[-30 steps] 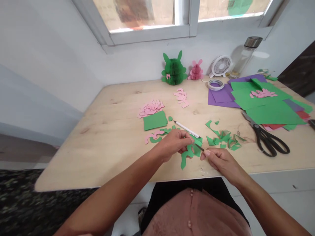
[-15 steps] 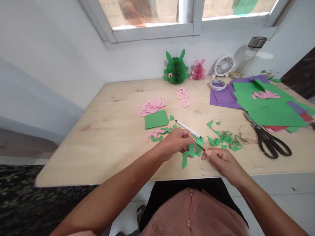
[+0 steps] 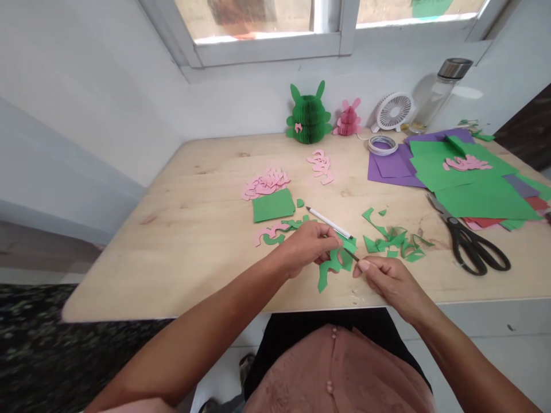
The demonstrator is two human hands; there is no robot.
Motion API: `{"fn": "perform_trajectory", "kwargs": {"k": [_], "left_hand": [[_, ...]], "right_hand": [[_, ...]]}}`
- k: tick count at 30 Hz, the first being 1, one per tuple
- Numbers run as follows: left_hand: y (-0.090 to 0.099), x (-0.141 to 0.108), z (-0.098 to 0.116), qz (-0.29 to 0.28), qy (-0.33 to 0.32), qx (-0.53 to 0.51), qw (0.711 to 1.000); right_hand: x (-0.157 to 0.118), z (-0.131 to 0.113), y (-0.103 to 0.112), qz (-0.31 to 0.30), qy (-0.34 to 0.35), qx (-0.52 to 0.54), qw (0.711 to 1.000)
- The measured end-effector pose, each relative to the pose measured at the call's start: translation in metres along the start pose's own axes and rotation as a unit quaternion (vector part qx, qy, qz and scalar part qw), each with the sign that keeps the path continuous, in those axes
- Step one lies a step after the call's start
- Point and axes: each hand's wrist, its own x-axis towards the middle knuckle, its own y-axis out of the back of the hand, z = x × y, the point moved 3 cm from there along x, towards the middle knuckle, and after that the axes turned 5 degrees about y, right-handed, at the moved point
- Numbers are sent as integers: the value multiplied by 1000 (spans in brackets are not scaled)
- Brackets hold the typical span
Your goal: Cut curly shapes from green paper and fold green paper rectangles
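Note:
My left hand is closed, thumb and fingers pinching a piece of green paper with curved cut edges just above the table's front edge. A thin dark blade rests at the paper's right side. It sticks out of my right hand, whose fingers are closed around its handle; the grip hides what kind of cutter it is. Behind my left hand lies a white pen. A pink curved cutout and green curved cutouts lie left of that hand.
Green scraps and black-handled scissors lie to the right. Pink cutouts are heaped behind a green card. Coloured sheets, a tape roll, a fan, a bottle and a green paper figure stand or lie farther back.
The view has shifted very slightly. Both hands keep almost the same place and grip on the paper and the dark blade.

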Motion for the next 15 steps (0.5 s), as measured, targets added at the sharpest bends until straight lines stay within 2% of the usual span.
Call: {"fn": "perform_trajectory", "kwargs": {"k": [15], "left_hand": [[2,-2,1,7,4,-6,1000]], "right_hand": [[-1,-3,-1,-9,-12,0,1000]]}}
